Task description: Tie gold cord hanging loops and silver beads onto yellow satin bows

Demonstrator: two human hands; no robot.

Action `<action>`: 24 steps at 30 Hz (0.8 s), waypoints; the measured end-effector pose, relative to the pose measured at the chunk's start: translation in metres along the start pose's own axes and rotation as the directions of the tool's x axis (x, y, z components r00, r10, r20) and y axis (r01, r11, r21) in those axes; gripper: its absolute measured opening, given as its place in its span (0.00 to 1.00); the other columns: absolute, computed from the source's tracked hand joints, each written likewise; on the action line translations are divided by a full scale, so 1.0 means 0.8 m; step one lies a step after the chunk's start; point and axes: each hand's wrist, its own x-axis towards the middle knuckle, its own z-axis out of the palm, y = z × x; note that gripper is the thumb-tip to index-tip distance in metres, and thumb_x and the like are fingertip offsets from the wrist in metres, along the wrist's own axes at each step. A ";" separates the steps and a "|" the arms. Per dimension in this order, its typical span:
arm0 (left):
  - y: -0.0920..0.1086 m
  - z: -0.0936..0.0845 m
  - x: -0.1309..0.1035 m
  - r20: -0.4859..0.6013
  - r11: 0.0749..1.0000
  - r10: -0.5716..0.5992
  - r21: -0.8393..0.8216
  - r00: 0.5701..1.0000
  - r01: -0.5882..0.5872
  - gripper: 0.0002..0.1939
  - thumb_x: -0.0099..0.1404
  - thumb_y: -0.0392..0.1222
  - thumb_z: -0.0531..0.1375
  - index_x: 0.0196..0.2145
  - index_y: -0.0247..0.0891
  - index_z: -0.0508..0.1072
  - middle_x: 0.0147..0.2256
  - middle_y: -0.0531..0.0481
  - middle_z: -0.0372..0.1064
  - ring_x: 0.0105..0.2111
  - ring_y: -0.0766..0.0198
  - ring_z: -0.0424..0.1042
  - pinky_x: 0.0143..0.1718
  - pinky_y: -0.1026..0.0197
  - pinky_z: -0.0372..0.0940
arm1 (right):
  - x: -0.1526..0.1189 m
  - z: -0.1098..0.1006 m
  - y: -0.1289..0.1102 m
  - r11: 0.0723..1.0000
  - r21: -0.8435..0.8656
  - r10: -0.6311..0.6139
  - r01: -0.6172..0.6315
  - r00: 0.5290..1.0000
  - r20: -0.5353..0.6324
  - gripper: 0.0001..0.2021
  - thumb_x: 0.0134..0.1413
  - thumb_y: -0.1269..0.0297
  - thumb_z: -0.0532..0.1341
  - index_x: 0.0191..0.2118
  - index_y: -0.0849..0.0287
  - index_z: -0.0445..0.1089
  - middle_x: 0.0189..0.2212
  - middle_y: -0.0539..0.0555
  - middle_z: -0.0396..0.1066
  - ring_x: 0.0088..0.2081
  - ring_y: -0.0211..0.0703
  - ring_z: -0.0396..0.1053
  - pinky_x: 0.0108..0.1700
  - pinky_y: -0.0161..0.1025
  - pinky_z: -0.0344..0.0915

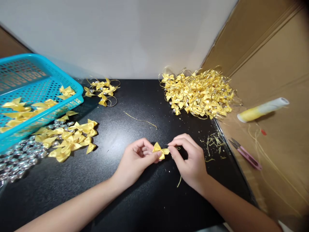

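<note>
Between the thumb and fingers of my left hand (140, 158) is a yellow ribbon bow (161, 150), held just above the black table (135, 199). My right hand (189, 158) is closed in a pinch close to the bow's right side. A thin gold cord (179, 181) trails below the right hand, and a small loop of it shows by the fingers. Whatever sits right at the right fingertips is too small to make out for sure; it looks like the cord's end. A loose piece of gold cord (141, 120) lies on the table beyond my hands.
At left stands a blue basket (79, 91) holding bows, beside loose bows (70, 141) and silver bead strings (20, 159). Looped bows form a small group (103, 88) and a large pile (198, 93). Pink snips (248, 156), a thread spool (263, 109) and cord scraps (214, 141) lie right.
</note>
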 end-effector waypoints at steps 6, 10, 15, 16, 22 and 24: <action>0.001 -0.001 -0.001 -0.028 0.999 0.012 0.042 1.000 -0.011 0.12 0.51 0.37 0.70 0.22 0.35 0.69 0.21 0.52 0.76 0.22 0.71 0.72 0.27 0.70 0.66 | 0.000 -0.001 0.003 0.985 -0.173 0.014 -0.012 1.000 0.009 0.06 0.54 0.71 0.63 0.39 0.58 0.73 0.36 0.55 0.73 0.41 0.47 0.68 0.44 0.47 0.64; 0.002 0.001 -0.004 -0.044 0.991 0.060 0.118 0.997 -0.054 0.11 0.50 0.37 0.70 0.22 0.34 0.70 0.23 0.51 0.76 0.23 0.69 0.72 0.27 0.69 0.65 | -0.001 0.000 -0.006 0.991 -0.125 -0.039 0.048 0.996 0.078 0.02 0.53 0.68 0.66 0.35 0.56 0.74 0.33 0.52 0.74 0.38 0.45 0.68 0.42 0.46 0.62; 0.001 0.001 -0.006 -0.008 0.986 0.077 0.147 0.997 -0.075 0.11 0.51 0.37 0.70 0.21 0.35 0.70 0.22 0.52 0.76 0.22 0.69 0.71 0.25 0.69 0.65 | -0.002 0.000 -0.002 0.981 -0.170 -0.064 0.091 0.986 0.157 0.06 0.58 0.70 0.62 0.30 0.55 0.72 0.30 0.49 0.74 0.35 0.41 0.68 0.41 0.45 0.57; 0.001 0.001 -0.006 0.000 0.988 0.067 0.142 0.998 -0.066 0.11 0.51 0.37 0.70 0.21 0.35 0.70 0.22 0.52 0.76 0.22 0.69 0.72 0.24 0.68 0.65 | -0.002 0.000 -0.001 0.976 -0.187 -0.084 0.114 0.983 0.161 0.06 0.58 0.70 0.61 0.30 0.55 0.71 0.30 0.49 0.74 0.35 0.41 0.68 0.41 0.45 0.57; 0.003 -0.001 -0.004 0.057 1.000 -0.001 0.002 0.998 0.001 0.13 0.50 0.36 0.71 0.22 0.35 0.68 0.22 0.52 0.77 0.22 0.70 0.73 0.26 0.70 0.67 | -0.001 -0.001 -0.004 0.976 -0.169 -0.120 0.135 0.988 0.094 0.06 0.58 0.73 0.60 0.30 0.56 0.67 0.30 0.49 0.72 0.36 0.42 0.67 0.41 0.44 0.57; 0.004 -0.002 -0.002 0.063 0.999 -0.020 -0.031 0.998 0.022 0.14 0.50 0.36 0.71 0.21 0.35 0.67 0.22 0.52 0.77 0.21 0.71 0.73 0.26 0.71 0.67 | 0.002 -0.004 -0.003 0.988 -0.132 -0.078 0.083 0.996 0.050 0.07 0.59 0.74 0.58 0.31 0.57 0.66 0.30 0.50 0.71 0.35 0.42 0.67 0.41 0.43 0.59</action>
